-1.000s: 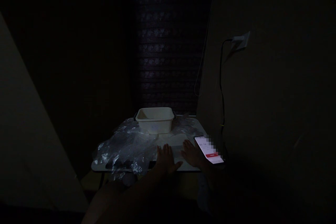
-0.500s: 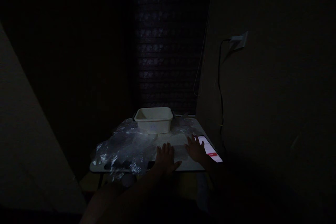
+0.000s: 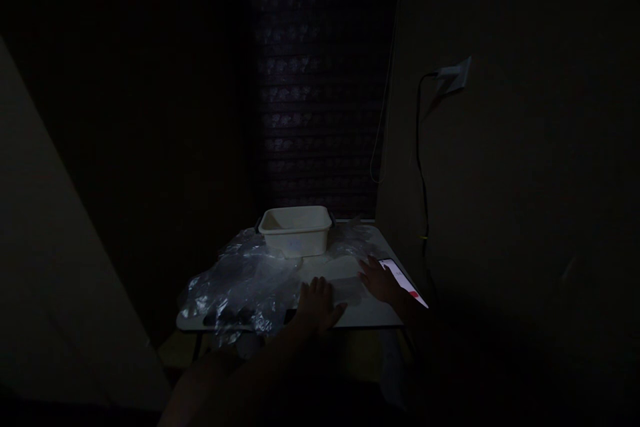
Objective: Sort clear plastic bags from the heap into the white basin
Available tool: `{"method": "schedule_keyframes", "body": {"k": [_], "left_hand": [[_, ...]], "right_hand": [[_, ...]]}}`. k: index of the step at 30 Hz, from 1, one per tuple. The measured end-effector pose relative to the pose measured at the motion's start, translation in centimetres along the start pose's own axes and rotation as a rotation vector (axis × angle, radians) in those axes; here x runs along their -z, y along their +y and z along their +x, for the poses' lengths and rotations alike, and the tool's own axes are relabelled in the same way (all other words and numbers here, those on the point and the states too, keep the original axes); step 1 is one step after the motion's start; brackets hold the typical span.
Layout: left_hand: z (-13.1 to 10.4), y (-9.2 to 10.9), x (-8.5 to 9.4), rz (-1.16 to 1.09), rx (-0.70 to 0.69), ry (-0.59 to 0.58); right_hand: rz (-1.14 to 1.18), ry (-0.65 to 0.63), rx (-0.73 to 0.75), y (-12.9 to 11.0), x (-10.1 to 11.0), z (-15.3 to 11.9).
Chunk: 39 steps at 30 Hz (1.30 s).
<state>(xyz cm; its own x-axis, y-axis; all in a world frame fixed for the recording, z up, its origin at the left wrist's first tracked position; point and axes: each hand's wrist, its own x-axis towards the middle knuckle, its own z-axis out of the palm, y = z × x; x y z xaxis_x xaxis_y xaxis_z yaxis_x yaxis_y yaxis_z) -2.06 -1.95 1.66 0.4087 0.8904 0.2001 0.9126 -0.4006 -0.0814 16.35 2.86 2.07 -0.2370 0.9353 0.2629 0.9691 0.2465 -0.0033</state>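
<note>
In dim light my left hand (image 3: 316, 303) rests palm down near the front edge of a small white table (image 3: 310, 269), its fingers stretched out and thumb apart. My right hand (image 3: 381, 281) lies flat with spread fingers at the table's right side, partly covering a lit phone (image 3: 406, 285). A flat, faintly grey translucent piece (image 3: 346, 289) lies between the two hands. Crumpled clear plastic (image 3: 245, 283) spreads over the table's left part, close to my left hand. Beyond the hands stands a white plastic basin (image 3: 296, 239) with dark handles.
More clear plastic (image 3: 353, 237) lies right of the basin. Behind the table hangs a dark blind (image 3: 300, 120) with a thin pull cord (image 3: 373, 160). On the right wall, a black cable (image 3: 419, 140) runs down from a wall socket (image 3: 459, 73).
My right hand has shifted slightly against the phone, covering its upper left part. The left hand stays almost in place. The whole view has moved a little.
</note>
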Motion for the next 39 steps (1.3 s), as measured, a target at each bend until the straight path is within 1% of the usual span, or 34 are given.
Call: {"method": "schedule_keyframes", "body": {"k": [4, 7, 11, 14, 18, 25, 30, 34, 39], "left_hand": [[0.2, -0.2, -0.1, -0.020, 0.005, 0.002], [0.2, -0.2, -0.3, -0.024, -0.012, -0.032], [-0.1, 0.0, -0.5, -0.010, -0.036, -0.079], [-0.2, 0.0, -0.7, 0.009, -0.058, -0.093], [-0.2, -0.1, -0.7, 0.023, -0.062, -0.085], [-0.4, 0.3, -0.2, -0.011, -0.035, -0.080], [-0.3, 0.3, -0.3, -0.007, -0.031, -0.069], [-0.3, 0.4, -0.2, 0.004, -0.025, -0.104], [-0.8, 0.6, 0.7, 0.000, -0.022, -0.140]], "right_hand": [[-0.026, 0.035, 0.048, -0.4, 0.9, -0.2], [0.015, 0.039, 0.166, -1.6, 1.2, -1.0], [0.117, -0.001, 0.387, -3.9, 0.7, -2.0], [0.144, -0.069, 0.420, -5.3, -0.2, -2.3], [0.146, -0.123, 0.365, -5.6, -0.9, -2.3], [0.111, -0.122, 0.222, -3.9, -0.4, -2.6], [0.075, -0.175, 0.147, -2.9, -0.4, -2.1], [0.074, -0.200, 0.048, -2.4, 0.3, -1.4], [0.126, -0.217, 0.014, -2.0, 1.6, -1.1]]}}
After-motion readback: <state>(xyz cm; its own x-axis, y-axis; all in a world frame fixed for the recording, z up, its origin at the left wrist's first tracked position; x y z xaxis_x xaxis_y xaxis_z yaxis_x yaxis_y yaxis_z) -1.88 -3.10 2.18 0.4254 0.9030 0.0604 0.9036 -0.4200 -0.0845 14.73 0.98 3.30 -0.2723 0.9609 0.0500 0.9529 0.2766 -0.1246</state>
